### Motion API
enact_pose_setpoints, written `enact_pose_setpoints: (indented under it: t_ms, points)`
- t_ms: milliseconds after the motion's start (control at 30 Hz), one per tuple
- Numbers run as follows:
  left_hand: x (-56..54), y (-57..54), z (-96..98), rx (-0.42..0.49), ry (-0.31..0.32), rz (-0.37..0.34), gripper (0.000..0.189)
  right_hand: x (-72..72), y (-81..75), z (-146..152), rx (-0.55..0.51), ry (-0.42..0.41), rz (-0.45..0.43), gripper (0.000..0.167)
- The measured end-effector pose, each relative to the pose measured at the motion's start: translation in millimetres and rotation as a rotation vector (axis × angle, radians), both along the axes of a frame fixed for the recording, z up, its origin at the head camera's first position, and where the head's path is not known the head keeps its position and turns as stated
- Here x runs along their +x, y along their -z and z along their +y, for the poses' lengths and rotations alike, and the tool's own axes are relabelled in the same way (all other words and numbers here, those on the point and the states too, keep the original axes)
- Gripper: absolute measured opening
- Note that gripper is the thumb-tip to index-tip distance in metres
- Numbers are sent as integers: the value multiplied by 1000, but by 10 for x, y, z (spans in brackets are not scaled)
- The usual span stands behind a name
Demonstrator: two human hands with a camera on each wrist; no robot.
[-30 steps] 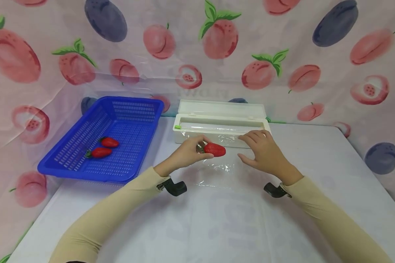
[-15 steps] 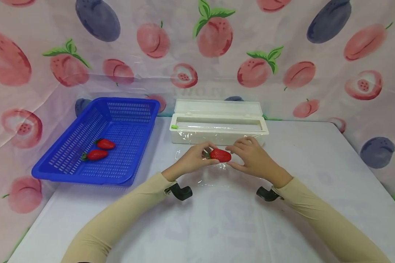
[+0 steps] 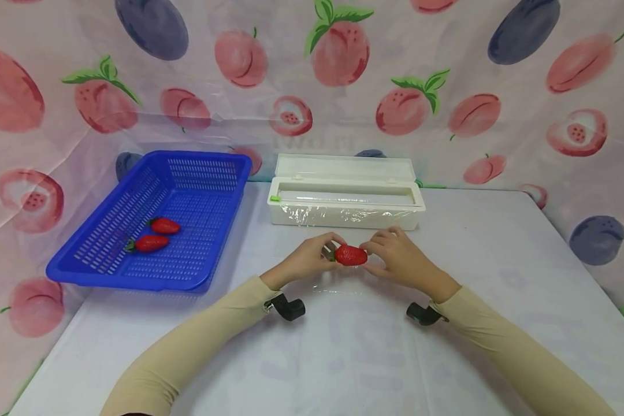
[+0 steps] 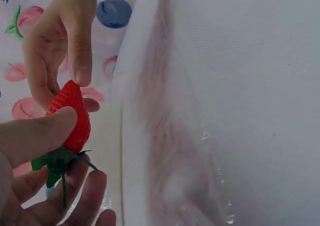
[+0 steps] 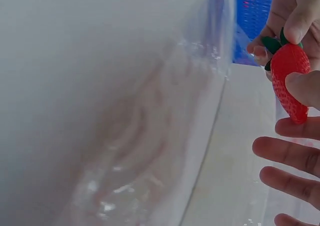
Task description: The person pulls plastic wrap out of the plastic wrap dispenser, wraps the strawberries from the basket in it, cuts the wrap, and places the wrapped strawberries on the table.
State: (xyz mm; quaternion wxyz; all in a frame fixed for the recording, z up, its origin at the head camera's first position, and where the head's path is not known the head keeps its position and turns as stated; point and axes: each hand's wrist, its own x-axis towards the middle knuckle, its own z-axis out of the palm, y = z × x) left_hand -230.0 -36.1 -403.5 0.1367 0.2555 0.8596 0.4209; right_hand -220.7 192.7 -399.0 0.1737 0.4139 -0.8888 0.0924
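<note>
A red strawberry (image 3: 351, 255) with green leaves lies sideways between both hands, above the white table. My left hand (image 3: 307, 258) pinches it near the leafy end; in the left wrist view the thumb presses the red side of the strawberry (image 4: 81, 131). At the pointed end, my right hand (image 3: 405, 263) pinches it between thumb and index finger, the other fingers spread in the right wrist view. Beneath the hands, clear plastic film (image 5: 120, 196) lies wrinkled on the table. Behind them stands a white cling film box (image 3: 343, 218), its lid raised and a roll inside.
At the left, a blue plastic basket (image 3: 197, 202) contains two more strawberries, one (image 3: 164, 226) slightly behind the other (image 3: 152, 243). A fruit-printed curtain (image 3: 338, 115) hangs behind the white table (image 3: 499, 260).
My right hand has come left to the strawberry's tip and taken hold there. The left hand has carried the strawberry slightly right and nearer to me, away from the box.
</note>
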Motion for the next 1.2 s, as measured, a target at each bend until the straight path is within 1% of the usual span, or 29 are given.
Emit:
enact_pose_setpoints:
  t_ms: [100, 233, 333, 433, 600, 800, 1200]
  points:
    - [-2, 67, 17, -30, -4, -9, 42, 10, 50, 5, 19, 13, -33, 29]
    - [4, 141, 38, -73, -7, -13, 42, 21, 106, -4, 53, 40, -105, 27]
    - [7, 176, 46, -99, -1, -11, 41, 34, 127, -22, 71, 41, -159, 26]
    - [6, 204, 46, -126, 11, -2, 41, 41, 136, -41, 93, 37, -183, 26]
    - [-10, 233, 42, -153, 17, 3, 41, 33, 138, -67, 145, 40, -186, 26]
    - [-17, 244, 50, -171, 22, -1, 40, 28, 130, -91, 197, 33, -172, 26]
    - [-12, 228, 58, -195, 30, -6, 43, 8, 156, -87, 219, 43, -173, 28]
